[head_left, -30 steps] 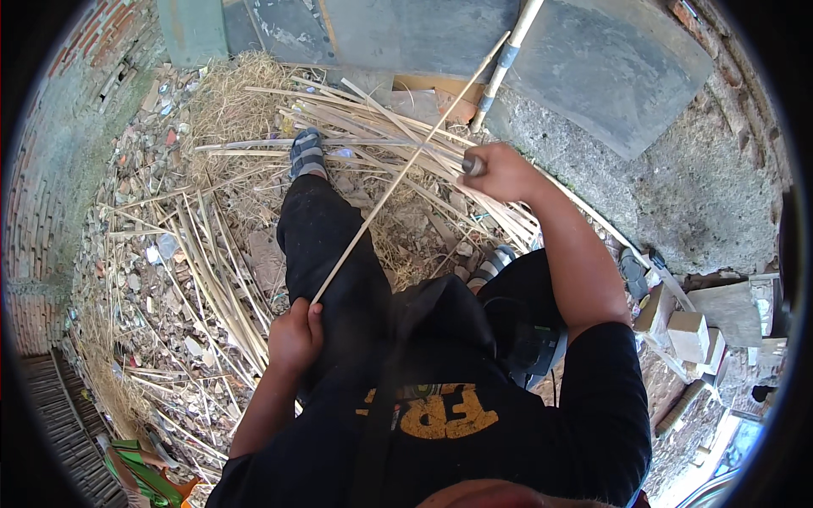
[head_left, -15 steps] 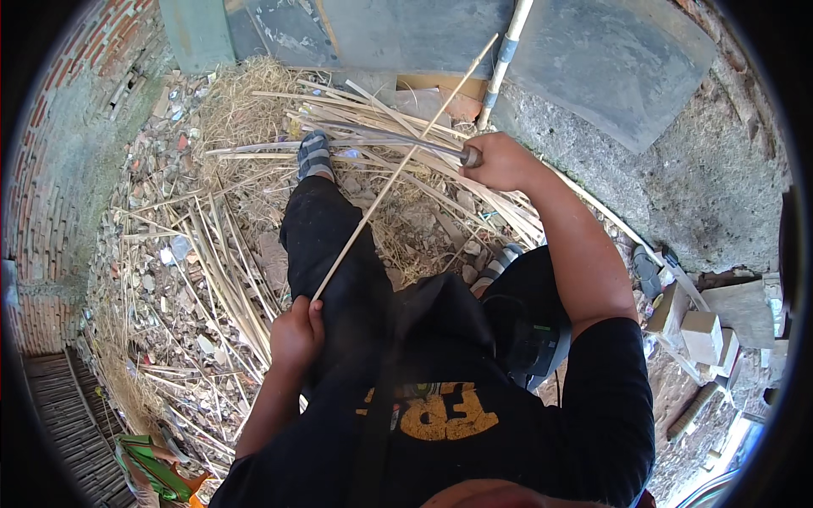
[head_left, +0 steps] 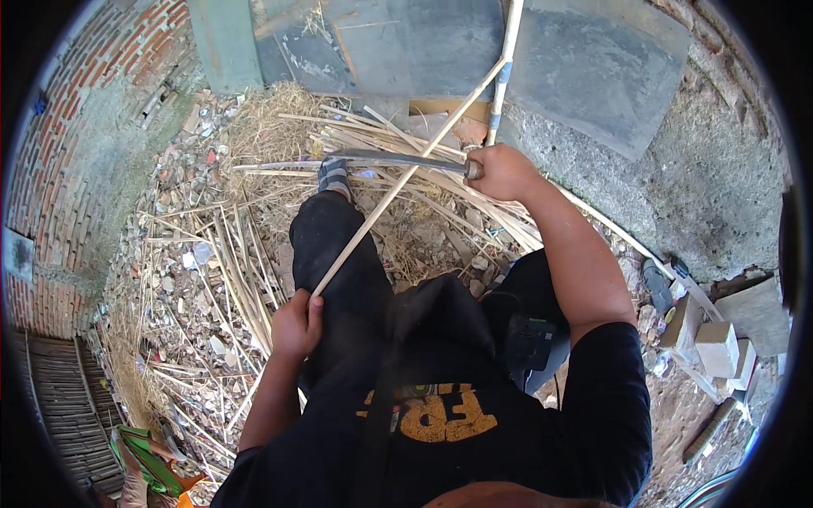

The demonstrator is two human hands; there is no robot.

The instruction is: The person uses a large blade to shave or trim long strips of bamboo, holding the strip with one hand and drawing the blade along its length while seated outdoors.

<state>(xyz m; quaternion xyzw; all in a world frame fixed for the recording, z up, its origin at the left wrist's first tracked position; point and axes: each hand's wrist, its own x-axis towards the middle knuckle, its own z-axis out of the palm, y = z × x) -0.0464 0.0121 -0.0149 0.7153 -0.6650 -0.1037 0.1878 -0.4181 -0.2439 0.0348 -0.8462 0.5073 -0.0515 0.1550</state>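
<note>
My left hand (head_left: 295, 325) is closed round the near end of a long, pale bamboo strip (head_left: 369, 222). The strip slants up and away to the right, its far end lying in line with the upright pole. In my right hand (head_left: 506, 173) is the handle of a machete (head_left: 391, 157), its long dark blade pointing left. Blade and strip cross near the strip's middle; whether they touch I cannot tell. Beneath them, a heap of similar bamboo strips (head_left: 356, 127) lies on the ground beyond my left foot.
A white pole (head_left: 511, 38) leans by dark wall panels (head_left: 415, 51). More strips (head_left: 241, 267) lie among rubble and straw to the left, near a brick wall (head_left: 93, 93). Pale blocks (head_left: 716, 349) and a brush (head_left: 708, 432) are on the right.
The view has shifted slightly. The machete's blade now lies more level across the strip, and the strip's far end has come a little lower and rightward in view. Both grips are unchanged.
</note>
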